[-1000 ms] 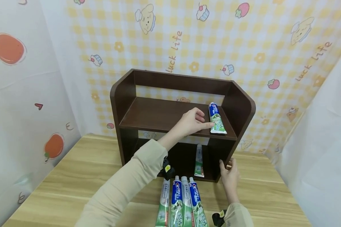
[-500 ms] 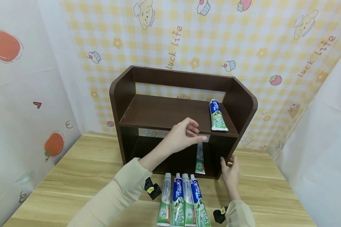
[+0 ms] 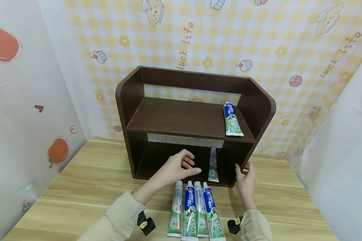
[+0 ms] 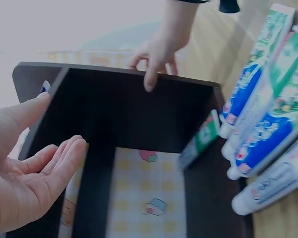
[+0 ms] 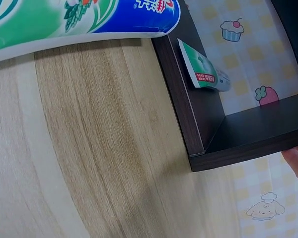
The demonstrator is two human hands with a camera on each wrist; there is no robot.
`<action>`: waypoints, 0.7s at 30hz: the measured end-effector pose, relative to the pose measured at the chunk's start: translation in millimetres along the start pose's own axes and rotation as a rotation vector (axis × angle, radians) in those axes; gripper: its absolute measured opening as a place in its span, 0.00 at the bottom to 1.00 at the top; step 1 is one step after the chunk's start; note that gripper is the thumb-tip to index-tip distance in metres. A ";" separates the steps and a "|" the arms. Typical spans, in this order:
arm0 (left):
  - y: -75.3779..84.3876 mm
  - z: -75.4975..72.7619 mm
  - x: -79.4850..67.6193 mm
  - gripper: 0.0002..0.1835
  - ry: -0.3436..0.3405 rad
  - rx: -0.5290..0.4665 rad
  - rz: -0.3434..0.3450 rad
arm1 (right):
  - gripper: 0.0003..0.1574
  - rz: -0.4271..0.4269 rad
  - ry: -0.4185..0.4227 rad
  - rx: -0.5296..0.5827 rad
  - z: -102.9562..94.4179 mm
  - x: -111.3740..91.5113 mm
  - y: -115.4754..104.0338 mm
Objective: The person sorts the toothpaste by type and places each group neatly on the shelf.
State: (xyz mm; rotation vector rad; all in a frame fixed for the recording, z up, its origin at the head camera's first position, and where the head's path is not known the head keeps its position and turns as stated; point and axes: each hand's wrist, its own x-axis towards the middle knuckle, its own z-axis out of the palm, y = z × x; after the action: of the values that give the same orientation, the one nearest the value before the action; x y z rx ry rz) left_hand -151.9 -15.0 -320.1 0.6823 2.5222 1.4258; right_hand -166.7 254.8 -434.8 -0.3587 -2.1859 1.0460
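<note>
The left hand (image 3: 178, 169) hovers before the lower compartment of the dark brown shelf (image 3: 175, 117), its fingers loosely bent, well apart from the thumb and holding nothing. The right hand (image 3: 246, 182) grips the shelf's side panel (image 3: 258, 115), thumb over the inner face, fingers round the outside. Just beyond the left thumb tip, between the two hands, a grey-and-green tube (image 3: 213, 165) lies in the lower compartment, cap end to the back. Higher up and to the right of the left fingers, a blue-and-green tube (image 3: 233, 120) lies on the upper board, above the right thumb. Nearer the person than the left fingers, four more tubes lie side by side on the wooden table (image 3: 78, 194), caps towards the shelf: grey (image 3: 175, 211), blue (image 3: 189, 214), grey (image 3: 200, 209), blue (image 3: 213, 214). Beyond all the fingers, behind the shelf, hangs a yellow-checked cloth (image 3: 169, 43)
</note>
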 end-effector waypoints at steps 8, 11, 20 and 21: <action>-24.5 7.7 -8.2 0.24 0.002 0.003 -0.029 | 0.13 -0.005 0.002 -0.002 -0.6 3.4 1.2; -32.3 10.9 -9.9 0.24 0.005 0.010 -0.047 | 0.13 -0.004 -0.004 -0.002 0.1 3.3 1.1; -55.4 22.3 -19.0 0.23 0.000 -0.011 -0.093 | 0.13 0.012 -0.002 -0.005 0.3 2.4 0.3; -58.2 23.7 -20.7 0.23 0.002 -0.013 -0.101 | 0.13 0.013 -0.006 -0.004 0.3 2.0 0.2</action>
State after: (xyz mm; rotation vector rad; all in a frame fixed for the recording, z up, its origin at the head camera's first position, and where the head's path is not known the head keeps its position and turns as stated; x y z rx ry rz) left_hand -143.0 -32.0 -383.5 0.5427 2.5075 1.4086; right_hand -168.3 255.8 -434.2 -0.3724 -2.1940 1.0518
